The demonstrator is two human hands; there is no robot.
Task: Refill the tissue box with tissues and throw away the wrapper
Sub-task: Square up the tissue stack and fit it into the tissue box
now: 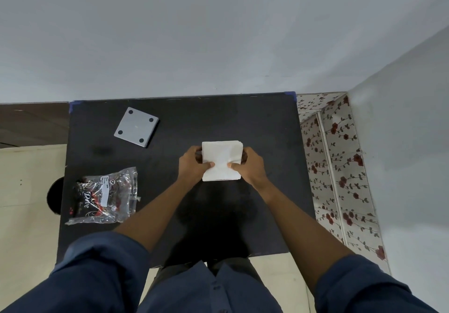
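Observation:
A white stack of tissues [221, 154] sits in the middle of the black table [255, 123], held from both sides. My left hand [193, 164] grips its left edge with the thumb on top. My right hand [250, 167] grips its right edge the same way. A dark edge, perhaps of the tissue box, peeks out under the stack by my left fingers; the rest is hidden. A grey square panel with four black feet [136, 127] lies flat at the back left. The crumpled clear and black wrapper [104, 196] lies at the table's left edge.
A white wall rises right behind the table. Floral-patterned flooring [340, 167] runs along the right side. Pale floor and a round dark object [55, 198] show at the left, partly under the table edge.

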